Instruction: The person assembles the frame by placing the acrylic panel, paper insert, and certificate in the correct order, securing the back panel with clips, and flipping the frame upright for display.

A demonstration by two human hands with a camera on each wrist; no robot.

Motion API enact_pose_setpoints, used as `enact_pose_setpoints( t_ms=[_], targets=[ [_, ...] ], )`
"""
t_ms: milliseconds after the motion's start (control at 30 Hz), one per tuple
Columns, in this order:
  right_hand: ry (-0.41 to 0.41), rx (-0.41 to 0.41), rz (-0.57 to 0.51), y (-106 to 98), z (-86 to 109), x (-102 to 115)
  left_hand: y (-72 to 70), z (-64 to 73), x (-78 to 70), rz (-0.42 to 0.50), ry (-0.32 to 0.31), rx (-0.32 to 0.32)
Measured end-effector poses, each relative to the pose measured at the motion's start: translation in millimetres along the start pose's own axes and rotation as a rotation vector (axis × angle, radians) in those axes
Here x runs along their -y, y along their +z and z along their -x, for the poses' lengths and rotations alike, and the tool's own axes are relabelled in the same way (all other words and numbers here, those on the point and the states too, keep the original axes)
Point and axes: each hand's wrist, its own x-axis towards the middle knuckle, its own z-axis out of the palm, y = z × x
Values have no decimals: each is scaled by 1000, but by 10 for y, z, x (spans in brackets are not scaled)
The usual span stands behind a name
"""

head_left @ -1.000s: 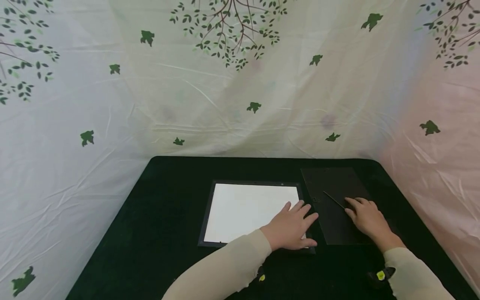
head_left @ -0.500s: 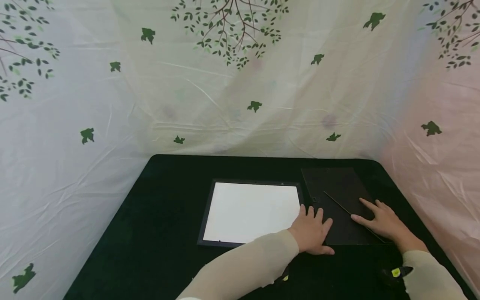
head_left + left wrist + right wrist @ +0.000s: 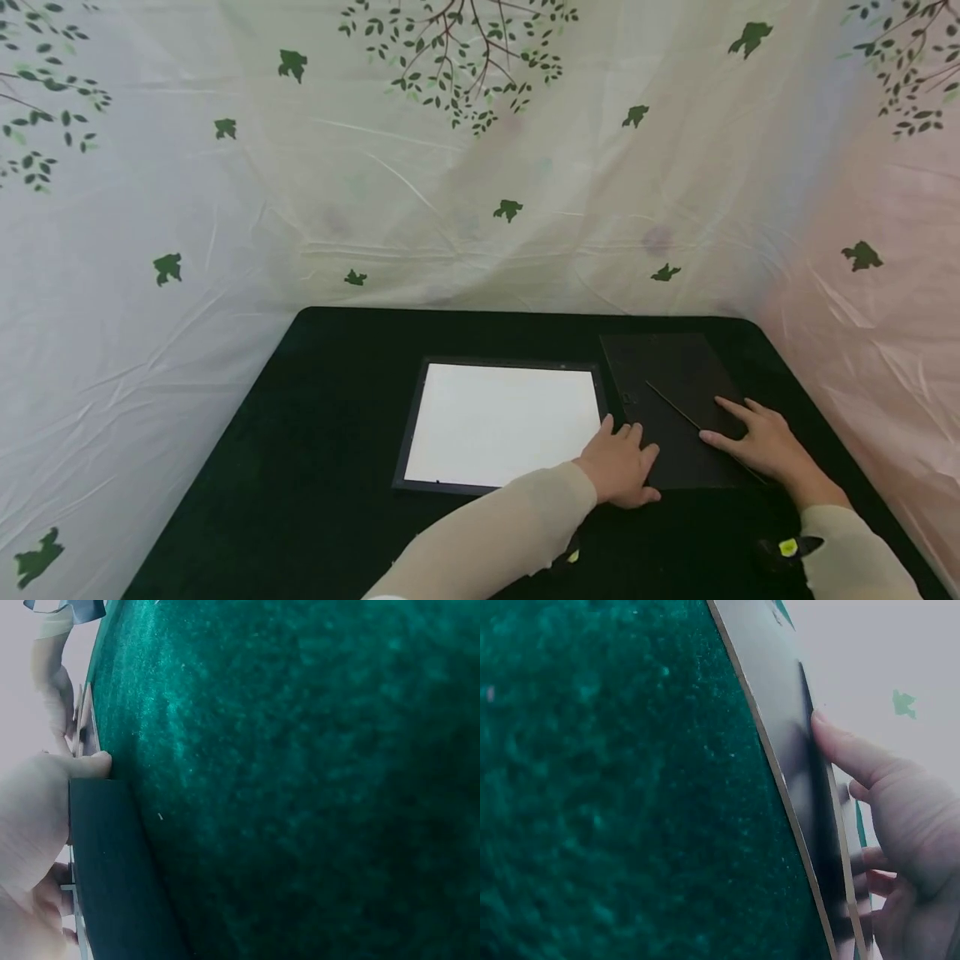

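A dark-bordered rectangular frame [image 3: 402, 433] with a white sheet [image 3: 502, 425] inside lies flat on the table. My left hand [image 3: 618, 462] rests over its near right corner, fingers loosely spread. In the left wrist view, the left thumb [image 3: 94, 765] touches the end of the frame's dark side [image 3: 112, 862]. To the right lies a dark board [image 3: 667, 358], crossed diagonally by a thin raised edge [image 3: 671, 404]. My right hand [image 3: 765, 442] is at this edge with fingers fairly straight. The right wrist view shows its thumb touching the edge of a second panel [image 3: 840, 840] above the board.
Dark green cloth [image 3: 322, 400] covers the table. A pale curtain [image 3: 420, 208] printed with leaves and birds hangs behind and at both sides. Black bands with yellow tags [image 3: 787, 547] show at the wrists.
My left hand has shifted right and nearer, off the white sheet to the frame's corner. The right hand has slid right, so more of the thin diagonal edge shows.
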Motion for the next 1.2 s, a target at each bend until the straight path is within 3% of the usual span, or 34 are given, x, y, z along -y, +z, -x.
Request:
enact_pose_setpoints(
  t_ms=[200, 533, 667, 933, 1100, 1200],
  targets=[
    [18, -45, -33, 4, 41, 45, -9, -2, -33, 18, 22, -17],
    [15, -235, -86, -90, 107, 172, -3, -6, -108, 41, 41, -88],
    [43, -300, -94, -115, 134, 178, 7, -3, -107, 76, 13, -151],
    [40, -388, -113, -167, 157, 240, 3, -12, -38, 257, 17, -242],
    [30, -398, -150, -203, 172, 304, -76, 51, 26, 369, 22, -347],
    [0, -424, -199, -213, 165, 372, -136, 119, 91, 384, 13, -422]
  ],
)
